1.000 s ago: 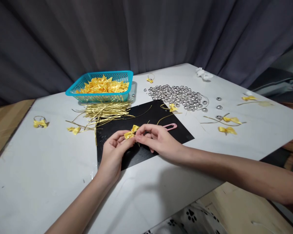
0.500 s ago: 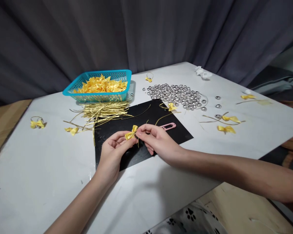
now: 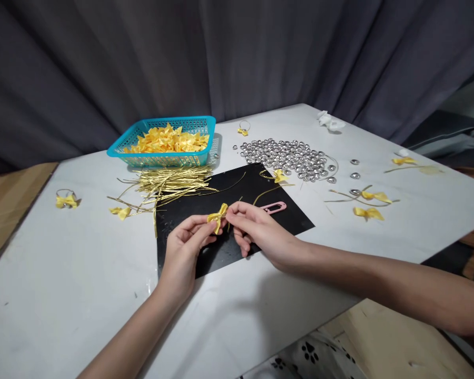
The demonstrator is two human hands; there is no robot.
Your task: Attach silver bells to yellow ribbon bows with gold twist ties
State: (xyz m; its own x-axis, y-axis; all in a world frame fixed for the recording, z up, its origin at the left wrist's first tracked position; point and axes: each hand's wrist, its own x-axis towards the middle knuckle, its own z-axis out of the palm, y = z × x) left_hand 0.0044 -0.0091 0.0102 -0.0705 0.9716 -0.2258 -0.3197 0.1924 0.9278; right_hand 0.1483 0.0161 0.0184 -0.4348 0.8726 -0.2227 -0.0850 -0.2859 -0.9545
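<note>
Over a black mat (image 3: 217, 255), my left hand (image 3: 187, 243) pinches a yellow ribbon bow (image 3: 218, 217) between thumb and fingers. My right hand (image 3: 256, 223) is closed at the bow's right side, its thumb and forefinger pressed together on a thin gold twist tie (image 3: 228, 227) at the bow's middle. Most of that tie is covered by my fingers. Just behind my right hand lies a pink cutter (image 3: 275, 207) on the mat. Another yellow bow with a gold tie (image 3: 279, 176) rests at the mat's far right edge.
A blue basket (image 3: 120, 154) of yellow bows stands at the back left, with a pile of gold ties (image 3: 174, 181) before it. Many silver beads (image 3: 286, 158) are spread behind the mat. Loose bows (image 3: 368, 213) lie right; a finished-looking bow loop (image 3: 66, 200) lies left.
The bow has turned in my left fingers and now stands more tilted, slightly further right. My right hand keeps its pinch beside it. The view has shifted slightly.
</note>
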